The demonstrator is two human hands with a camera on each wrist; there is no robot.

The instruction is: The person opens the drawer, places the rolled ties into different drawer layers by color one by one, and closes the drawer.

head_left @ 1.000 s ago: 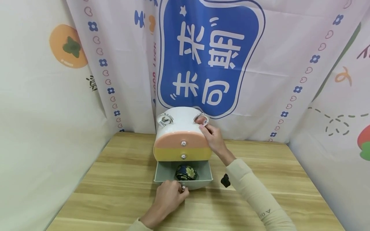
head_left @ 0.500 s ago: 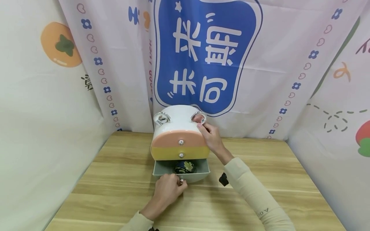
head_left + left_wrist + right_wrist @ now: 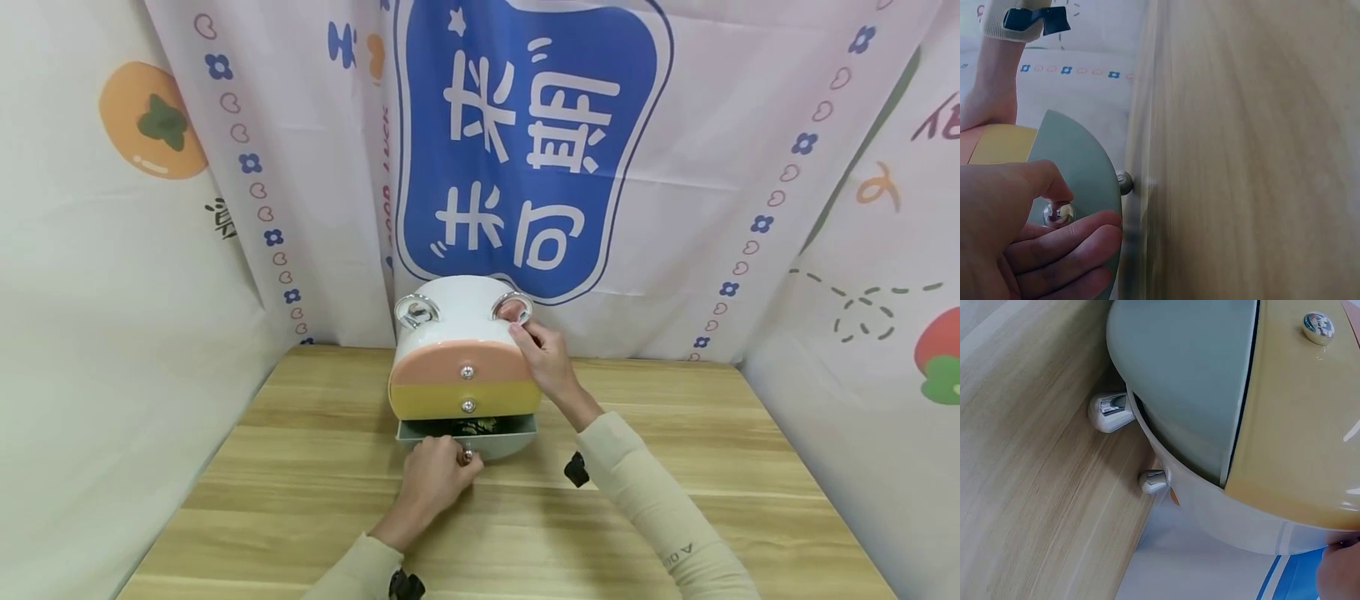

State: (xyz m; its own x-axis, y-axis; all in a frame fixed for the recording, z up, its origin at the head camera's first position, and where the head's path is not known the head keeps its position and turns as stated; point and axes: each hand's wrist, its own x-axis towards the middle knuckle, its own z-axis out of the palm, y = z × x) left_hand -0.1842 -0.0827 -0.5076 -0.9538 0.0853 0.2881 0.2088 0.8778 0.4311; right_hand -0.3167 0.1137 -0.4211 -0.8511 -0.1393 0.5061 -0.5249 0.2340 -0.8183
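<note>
A small white drawer box [image 3: 457, 312] with an orange, a yellow and a green drawer stands at the back of the table. Its lowest, green drawer [image 3: 504, 446] sticks out a little. Inside it a dark rolled bundle [image 3: 477, 426] with a yellow-green flower pattern shows only its top. My left hand [image 3: 435, 477] pinches the silver knob [image 3: 1059, 216] of this drawer. At the box's upper right side my right hand [image 3: 551, 358] grips beside the silver ring [image 3: 513, 308], thumb in front; its other fingers are partly hidden. Only a bit of that hand appears in the right wrist view.
The box stands on silver feet [image 3: 1110, 411] on the wooden table [image 3: 675, 467]. Close behind it hangs a white curtain [image 3: 690, 208] with a blue printed panel. Printed cloth walls flank the table left and right. A second silver ring [image 3: 417, 311] sits on the box's left.
My left hand has pushed the green drawer most of the way into the box, and the flowered bundle has slid under the yellow drawer with it. My right hand has kept its place.
</note>
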